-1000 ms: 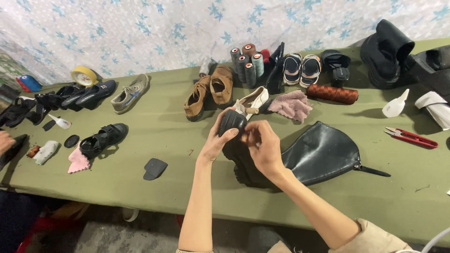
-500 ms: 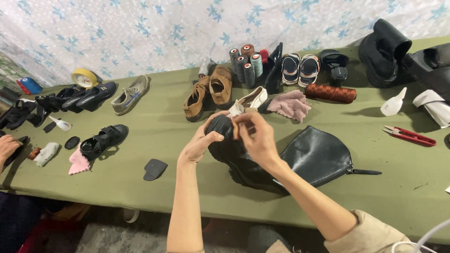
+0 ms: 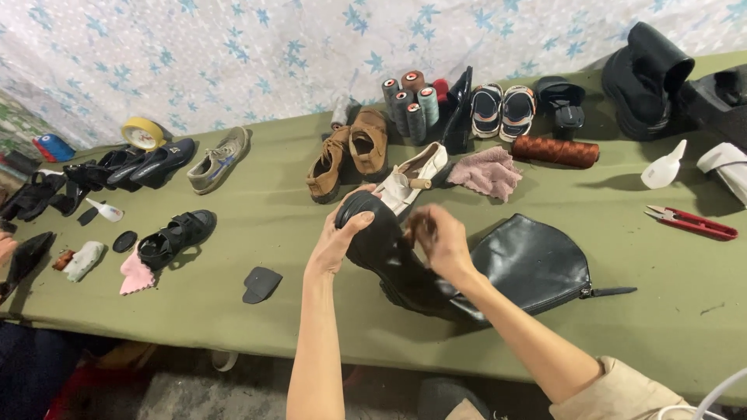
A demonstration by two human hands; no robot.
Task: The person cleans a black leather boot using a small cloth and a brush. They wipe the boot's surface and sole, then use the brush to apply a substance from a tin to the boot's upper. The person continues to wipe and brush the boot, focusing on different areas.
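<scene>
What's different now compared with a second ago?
Little has changed. Both hands keep hold of the black shoe: the left hand still cups its toe, while the right hand has shifted slightly on its upper and looks blurred, as if moving. The black pouch, brown shoes, red snips and thread spools lie as before.

You are looking down on a long table [image 3: 257, 311] covered in olive-green cloth. On it, at your left, lie black sandals [image 3: 175, 237], a pink rag [image 3: 136, 276] and a dark heel piece [image 3: 261, 284]. Further back sit a grey sneaker [image 3: 219, 159], a pair of brown shoes [image 3: 350, 152], thread spools [image 3: 408, 105] and small striped sandals [image 3: 502, 110]. A black pouch [image 3: 529, 264] lies near the middle, a brown thread cone [image 3: 555, 151] behind it, and red snips [image 3: 689, 222] at your right
</scene>
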